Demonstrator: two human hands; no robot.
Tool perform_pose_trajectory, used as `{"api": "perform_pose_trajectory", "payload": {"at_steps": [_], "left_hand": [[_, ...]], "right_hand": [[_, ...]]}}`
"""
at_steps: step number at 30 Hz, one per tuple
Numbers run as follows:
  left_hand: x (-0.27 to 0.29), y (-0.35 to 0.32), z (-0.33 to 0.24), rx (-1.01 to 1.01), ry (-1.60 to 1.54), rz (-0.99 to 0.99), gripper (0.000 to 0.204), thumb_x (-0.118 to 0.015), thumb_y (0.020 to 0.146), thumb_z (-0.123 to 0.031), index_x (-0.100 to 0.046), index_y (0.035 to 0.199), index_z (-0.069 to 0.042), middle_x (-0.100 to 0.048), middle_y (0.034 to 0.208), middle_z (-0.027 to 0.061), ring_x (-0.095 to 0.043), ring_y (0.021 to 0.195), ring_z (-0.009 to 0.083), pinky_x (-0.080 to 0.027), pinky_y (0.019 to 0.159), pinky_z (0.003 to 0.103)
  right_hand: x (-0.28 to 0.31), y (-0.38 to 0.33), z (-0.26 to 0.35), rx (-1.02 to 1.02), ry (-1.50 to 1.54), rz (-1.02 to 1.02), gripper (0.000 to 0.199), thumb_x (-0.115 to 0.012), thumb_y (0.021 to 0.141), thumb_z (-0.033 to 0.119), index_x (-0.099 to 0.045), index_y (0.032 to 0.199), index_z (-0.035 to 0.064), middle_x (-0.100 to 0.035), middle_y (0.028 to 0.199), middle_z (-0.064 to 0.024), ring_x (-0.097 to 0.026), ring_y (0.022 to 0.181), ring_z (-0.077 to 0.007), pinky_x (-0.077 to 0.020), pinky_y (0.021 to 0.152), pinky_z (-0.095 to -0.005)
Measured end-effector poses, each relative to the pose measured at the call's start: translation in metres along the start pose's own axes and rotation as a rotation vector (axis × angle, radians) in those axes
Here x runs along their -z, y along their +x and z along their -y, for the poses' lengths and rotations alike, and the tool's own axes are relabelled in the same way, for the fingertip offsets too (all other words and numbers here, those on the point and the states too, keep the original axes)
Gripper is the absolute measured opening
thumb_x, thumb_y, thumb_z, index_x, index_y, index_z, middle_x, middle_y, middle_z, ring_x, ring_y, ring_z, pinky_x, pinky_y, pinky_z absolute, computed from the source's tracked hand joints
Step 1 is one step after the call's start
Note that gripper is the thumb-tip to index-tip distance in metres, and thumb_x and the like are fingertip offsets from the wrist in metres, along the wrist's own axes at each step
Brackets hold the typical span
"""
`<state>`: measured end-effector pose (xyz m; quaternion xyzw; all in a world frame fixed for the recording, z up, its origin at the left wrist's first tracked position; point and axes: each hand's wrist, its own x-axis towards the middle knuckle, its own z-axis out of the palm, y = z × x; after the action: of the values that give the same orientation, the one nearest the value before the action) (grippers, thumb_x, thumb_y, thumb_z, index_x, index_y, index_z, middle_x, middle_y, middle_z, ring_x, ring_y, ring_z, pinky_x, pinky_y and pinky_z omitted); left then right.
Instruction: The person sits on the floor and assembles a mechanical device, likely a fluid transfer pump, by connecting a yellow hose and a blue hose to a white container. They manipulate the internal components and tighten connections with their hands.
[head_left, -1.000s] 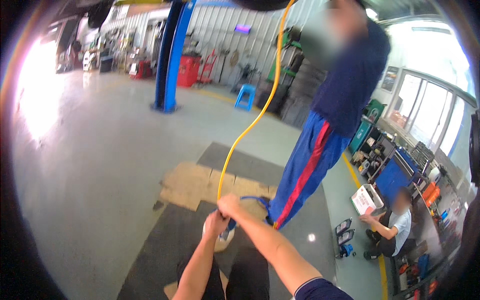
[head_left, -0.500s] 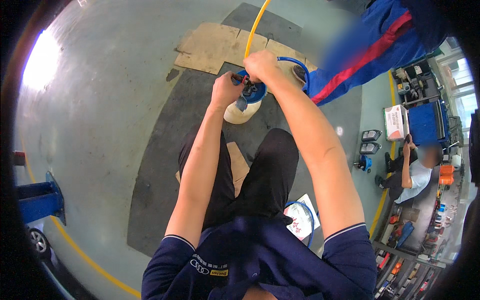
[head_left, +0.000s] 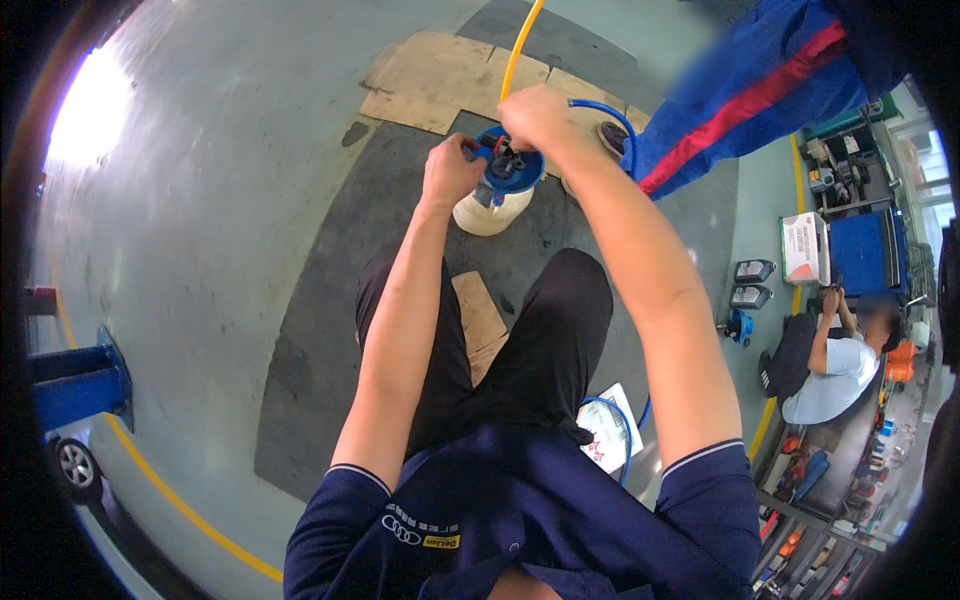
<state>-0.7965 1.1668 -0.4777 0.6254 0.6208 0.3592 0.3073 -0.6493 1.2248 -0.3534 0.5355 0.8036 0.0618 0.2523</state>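
Note:
A whitish container [head_left: 482,218] with a round blue top [head_left: 524,181] stands on the dark mat beyond my knees. Dark fittings [head_left: 508,163] with a small red part sit on the blue top. At its left side my left hand [head_left: 452,172] is closed, fingertips against these fittings; what exactly it pinches is partly hidden. My right hand [head_left: 537,116] is closed around the lower end of a yellow hose [head_left: 519,52], which rises away from the container. A blue hose [head_left: 607,107] curves out to the right of my right hand.
Cardboard sheets [head_left: 425,80] lie past the container. A person's blue trouser leg with a red stripe [head_left: 745,110] stands close at right. Farther right are black bottles [head_left: 752,297], a white box [head_left: 803,248] and a crouching person [head_left: 835,365]. A blue metal post [head_left: 80,378] is at left.
The view has shifted slightly. Both hands stay at the container's top, the right still on the yellow hose. The person at far right has lowered and bent their arms.

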Motion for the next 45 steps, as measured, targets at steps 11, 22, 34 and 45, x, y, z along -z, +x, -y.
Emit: {"api": "perform_pose_trajectory", "payload": {"at_steps": [11,22,34,45], "left_hand": [[0.03,-0.001,0.03,0.063,0.043,-0.056,0.044,-0.081,0.081,-0.025,-0.076,0.12,-0.004,-0.077,0.119,0.0209,-0.072,0.116,0.0374,-0.055,0.101,0.044],[0.018,0.007,0.037,0.039,-0.016,-0.059,0.037,-0.078,0.078,-0.021,-0.076,0.112,-0.005,-0.076,0.112,0.0238,-0.072,0.11,0.0404,-0.057,0.096,0.046],[-0.027,-0.004,0.023,-0.033,-0.039,0.01,0.033,-0.077,0.076,-0.017,-0.075,0.106,-0.002,-0.077,0.098,0.0232,-0.074,0.1,0.0415,-0.059,0.088,0.048],[-0.032,-0.013,0.013,-0.013,-0.03,0.04,0.042,-0.081,0.077,-0.022,-0.072,0.113,-0.001,-0.075,0.103,0.0246,-0.072,0.104,0.0417,-0.057,0.091,0.049]], "right_hand": [[-0.007,0.019,-0.064,-0.039,0.026,0.14,0.047,-0.089,0.081,0.052,-0.083,0.105,0.0124,-0.081,0.106,-0.0087,-0.077,0.105,-0.0293,-0.0615,0.086,-0.0473],[0.013,0.014,0.004,-0.018,-0.022,0.047,0.042,-0.093,0.073,0.031,-0.084,0.11,0.0127,-0.081,0.108,-0.0083,-0.078,0.102,-0.0298,-0.0631,0.081,-0.0433],[0.015,0.005,0.004,-0.034,-0.017,0.016,0.028,-0.088,0.073,0.023,-0.084,0.1,0.015,-0.082,0.101,-0.0073,-0.079,0.099,-0.027,-0.0638,0.081,-0.0398],[0.016,0.005,0.003,-0.022,-0.002,0.013,0.032,-0.089,0.071,0.022,-0.084,0.102,0.0154,-0.082,0.106,-0.0064,-0.078,0.102,-0.0266,-0.0645,0.083,-0.0402]]}}
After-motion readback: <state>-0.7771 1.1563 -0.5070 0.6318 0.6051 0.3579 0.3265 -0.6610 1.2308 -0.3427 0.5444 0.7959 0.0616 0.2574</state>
